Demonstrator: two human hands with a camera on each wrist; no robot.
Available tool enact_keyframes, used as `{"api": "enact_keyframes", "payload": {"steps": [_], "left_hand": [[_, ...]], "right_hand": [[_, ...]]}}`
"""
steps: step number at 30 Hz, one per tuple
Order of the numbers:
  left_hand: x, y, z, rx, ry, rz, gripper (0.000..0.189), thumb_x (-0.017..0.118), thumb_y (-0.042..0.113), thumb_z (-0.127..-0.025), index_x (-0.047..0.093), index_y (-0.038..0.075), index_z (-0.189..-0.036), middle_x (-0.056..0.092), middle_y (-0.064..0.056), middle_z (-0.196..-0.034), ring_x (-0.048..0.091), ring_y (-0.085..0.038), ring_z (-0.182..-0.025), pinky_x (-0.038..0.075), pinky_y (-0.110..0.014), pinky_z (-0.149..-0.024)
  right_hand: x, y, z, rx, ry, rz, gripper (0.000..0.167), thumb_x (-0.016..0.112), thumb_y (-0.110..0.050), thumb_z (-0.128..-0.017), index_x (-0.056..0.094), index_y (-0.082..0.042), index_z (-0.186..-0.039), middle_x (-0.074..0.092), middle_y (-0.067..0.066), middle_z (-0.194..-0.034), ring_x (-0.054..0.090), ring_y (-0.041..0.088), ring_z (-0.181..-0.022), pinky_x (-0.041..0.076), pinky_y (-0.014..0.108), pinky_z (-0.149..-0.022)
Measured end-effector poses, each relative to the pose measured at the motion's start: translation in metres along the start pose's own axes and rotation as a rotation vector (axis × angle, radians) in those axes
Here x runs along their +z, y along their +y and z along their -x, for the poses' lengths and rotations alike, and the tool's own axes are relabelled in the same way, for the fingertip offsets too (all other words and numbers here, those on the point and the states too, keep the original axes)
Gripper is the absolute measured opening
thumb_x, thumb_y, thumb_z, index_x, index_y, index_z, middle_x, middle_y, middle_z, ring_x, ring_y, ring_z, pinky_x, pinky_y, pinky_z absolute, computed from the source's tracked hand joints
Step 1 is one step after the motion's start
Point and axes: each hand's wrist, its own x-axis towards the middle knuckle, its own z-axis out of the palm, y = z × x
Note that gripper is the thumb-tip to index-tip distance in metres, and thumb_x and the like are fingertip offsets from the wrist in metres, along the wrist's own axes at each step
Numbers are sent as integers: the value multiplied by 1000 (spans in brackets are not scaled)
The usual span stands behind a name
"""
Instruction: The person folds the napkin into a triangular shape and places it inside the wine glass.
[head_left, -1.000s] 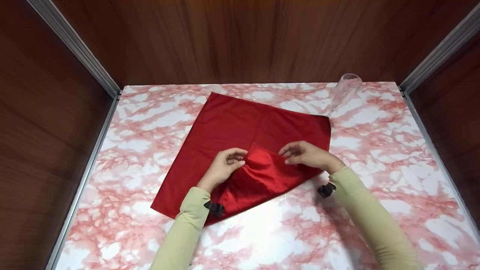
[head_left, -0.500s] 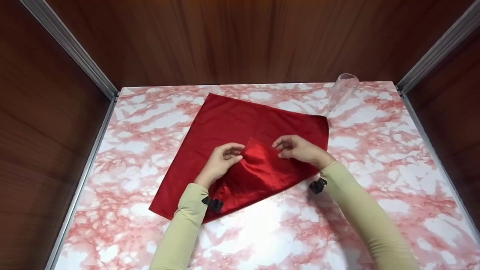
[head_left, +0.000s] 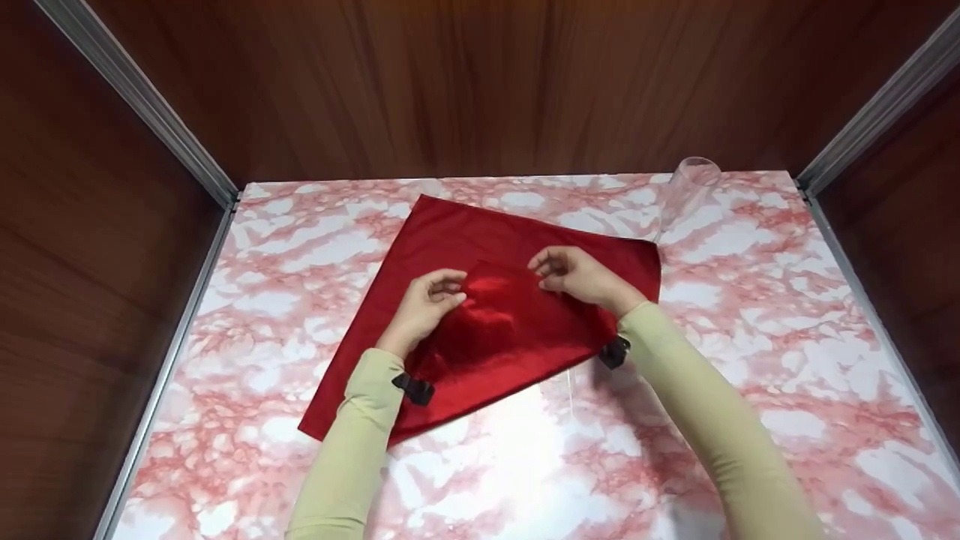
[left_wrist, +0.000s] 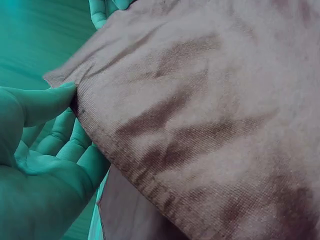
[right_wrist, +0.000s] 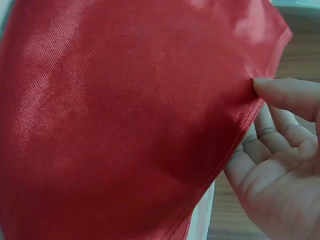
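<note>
A red satin cloth with hemmed edges lies on the table, its near corner folded up and back over the rest. My left hand pinches one edge of that raised flap between thumb and fingers, close to the corner. On the flap's other edge, my right hand pinches the hem the same way. The right wrist view shows the thumb on top of the cloth and the fingers under it. In the left wrist view the colours are off, and the cloth looks greyish brown, with the thumb pressing its edge.
A clear glass with a flared rim and narrow lower part stands beyond the cloth's right corner, near the table's back edge. The table has a pink and white marbled top. Dark wood panels rise at the back and both sides.
Both hands have moved away from the body and slightly left, carrying the pinched corner farther over the cloth. More of the near part is now folded back.
</note>
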Motion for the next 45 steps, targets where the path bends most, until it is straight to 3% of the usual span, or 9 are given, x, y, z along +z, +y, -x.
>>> {"api": "enact_keyframes", "payload": {"steps": [5,10,16,22,29,37,45], "left_hand": [[-10,-5,-12,-22,38,-15,32,66,-7,-85,63,-4,-117,63,-14,-114,57,-23,-100,48,-25,-83],[-18,-10,-21,-56,69,-18,32,65,-7,-86,63,-3,-118,62,-13,-114,56,-22,-101,47,-26,-85],[-27,-14,-25,-76,78,-16,34,66,-5,-86,62,-3,-120,61,-13,-114,56,-21,-101,46,-26,-86],[-30,-17,-26,-106,70,23,35,65,-6,-87,61,-2,-122,61,-14,-114,56,-21,-100,46,-23,-80],[-31,-20,-26,-162,73,64,35,64,-6,-87,61,-1,-122,62,-13,-105,57,-16,-87,43,-20,-67],[-29,-20,-25,-187,21,70,36,63,-6,-87,61,1,-123,62,-11,-104,57,-15,-88,45,-22,-67],[-27,-25,-20,-209,-88,83,38,59,-9,-88,59,1,-126,62,-11,-106,57,-17,-88,46,-22,-66]], "right_hand": [[-9,4,-7,15,10,13,30,61,9,-86,58,7,-116,60,20,-103,57,22,-93,49,23,-74],[-21,19,-6,71,-50,53,33,61,7,-88,57,4,-120,59,20,-109,56,26,-100,50,27,-80],[-35,37,5,120,-50,98,36,61,8,-87,55,8,-122,56,25,-115,53,29,-103,48,22,-76],[-42,29,23,99,-41,89,36,58,13,-85,53,15,-121,53,35,-115,50,41,-107,46,23,-77],[-52,59,22,114,14,123,30,64,8,-84,61,9,-114,61,24,-103,56,21,-92,46,19,-72],[-50,65,39,145,1,102,29,68,4,-84,62,6,-113,64,11,-94,57,14,-86,47,19,-72],[-45,72,65,182,-38,53,30,69,1,-85,61,5,-114,63,7,-90,56,14,-85,47,20,-73]]}}
